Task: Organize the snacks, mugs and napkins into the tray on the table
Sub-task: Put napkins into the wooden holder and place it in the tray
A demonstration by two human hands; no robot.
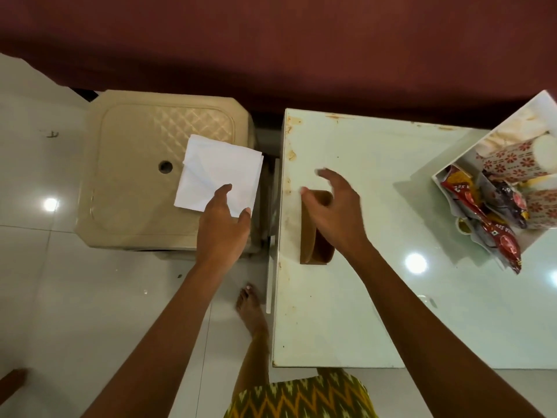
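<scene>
A stack of white napkins (pixel 217 168) lies on the beige plastic stool (pixel 135 176) at its right edge. My left hand (pixel 224 224) pinches the near corner of that stack, thumb on top. My right hand (pixel 334 206) hovers with fingers spread just over a brown wooden napkin holder (pixel 313 245) on the white table (pixel 361 297). At the far right stands the white tray (pixel 440 179). It holds flower-patterned mugs (pixel 509 159) and red snack packets (pixel 485 218).
A dark red wall or sofa runs along the back. The stool stands on the glossy tiled floor left of the table, with a narrow gap between them. My bare foot (pixel 251 312) is on the floor by the table's left edge.
</scene>
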